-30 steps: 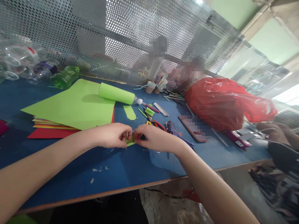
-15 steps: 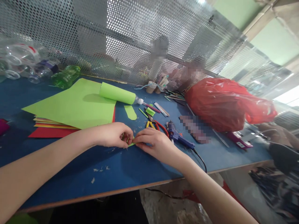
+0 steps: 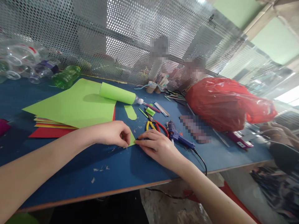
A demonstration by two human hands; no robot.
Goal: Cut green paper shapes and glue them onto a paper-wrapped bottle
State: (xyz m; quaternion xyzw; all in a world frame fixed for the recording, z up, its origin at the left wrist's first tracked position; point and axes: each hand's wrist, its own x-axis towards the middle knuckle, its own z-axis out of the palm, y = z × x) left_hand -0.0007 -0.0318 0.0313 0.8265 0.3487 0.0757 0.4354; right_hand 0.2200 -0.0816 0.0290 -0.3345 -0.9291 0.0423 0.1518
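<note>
A small piece of green paper lies on the blue table between my hands, partly hidden by them. My left hand is closed, its thumb and fingertips pinching the paper's left side. My right hand has its fingertips together on the paper's right corner. Just beyond my hands lie a rounded green paper strip and pliers with red and yellow handles. A blue glue gun rests to the right of my right hand.
Stacked coloured paper sheets lie at left, with a green-wrapped bottle on top. Plastic bottles stand behind them. A red plastic bag fills the back right. The glue gun's cord hangs over the table edge. Another person's hand is at far right.
More of the green paper shows between my hands; it now looks flatter and wider. My right fingers have shifted slightly, and my left hand is almost in the same place.
</note>
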